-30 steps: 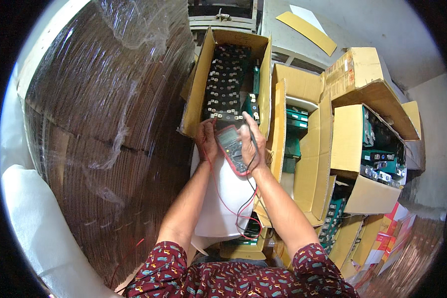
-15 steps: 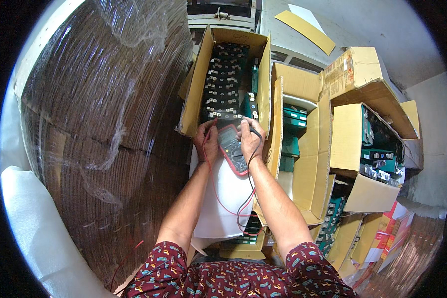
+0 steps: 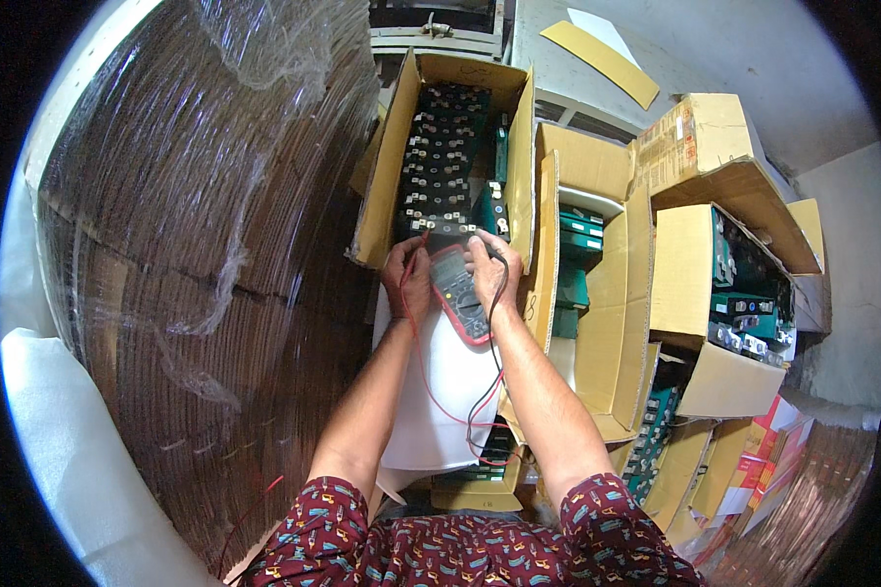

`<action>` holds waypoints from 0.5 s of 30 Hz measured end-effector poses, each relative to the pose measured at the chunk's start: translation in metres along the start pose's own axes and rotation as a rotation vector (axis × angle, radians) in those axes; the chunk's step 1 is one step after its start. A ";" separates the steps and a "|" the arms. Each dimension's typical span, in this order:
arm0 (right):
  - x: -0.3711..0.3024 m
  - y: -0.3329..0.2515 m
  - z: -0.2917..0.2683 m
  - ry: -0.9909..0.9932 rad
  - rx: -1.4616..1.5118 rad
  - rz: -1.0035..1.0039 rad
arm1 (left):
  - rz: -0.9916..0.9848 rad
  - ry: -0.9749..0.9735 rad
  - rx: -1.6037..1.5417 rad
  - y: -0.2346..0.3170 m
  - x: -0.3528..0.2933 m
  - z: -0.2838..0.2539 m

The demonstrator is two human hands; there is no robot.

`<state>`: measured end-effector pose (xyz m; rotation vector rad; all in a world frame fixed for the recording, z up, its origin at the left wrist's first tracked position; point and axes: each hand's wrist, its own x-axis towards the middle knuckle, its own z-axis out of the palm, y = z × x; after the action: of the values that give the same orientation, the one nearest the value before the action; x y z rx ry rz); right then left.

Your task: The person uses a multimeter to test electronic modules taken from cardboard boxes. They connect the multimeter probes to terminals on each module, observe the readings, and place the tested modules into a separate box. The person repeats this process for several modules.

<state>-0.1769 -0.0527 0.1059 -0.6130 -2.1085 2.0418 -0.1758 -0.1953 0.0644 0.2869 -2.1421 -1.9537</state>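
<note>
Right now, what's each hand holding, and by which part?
Left hand: red test probe, by its handle, near the tip end. Right hand: black test probe, by its handle; exact grip partly hidden.

Hands (image 3: 408, 280): two
Meter (image 3: 457, 292): one
Held red lead (image 3: 426, 382): one
Held black lead (image 3: 505, 278): one
Yellow strip (image 3: 600, 65): one
Batteries (image 3: 440, 168): many, number unclear

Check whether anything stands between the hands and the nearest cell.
Nothing visible does. The left hand, with the red probe, and the right hand, with the black probe, are close by the cell; the meter lies between them, short of the cell.
</note>
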 end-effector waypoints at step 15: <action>0.007 0.007 -0.004 -0.022 -0.044 0.006 | 0.074 0.018 0.041 0.010 -0.002 0.002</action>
<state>-0.1800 -0.0464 0.0982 -0.6070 -2.1723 2.0191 -0.1748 -0.1921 0.0737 0.2286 -2.1513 -1.8623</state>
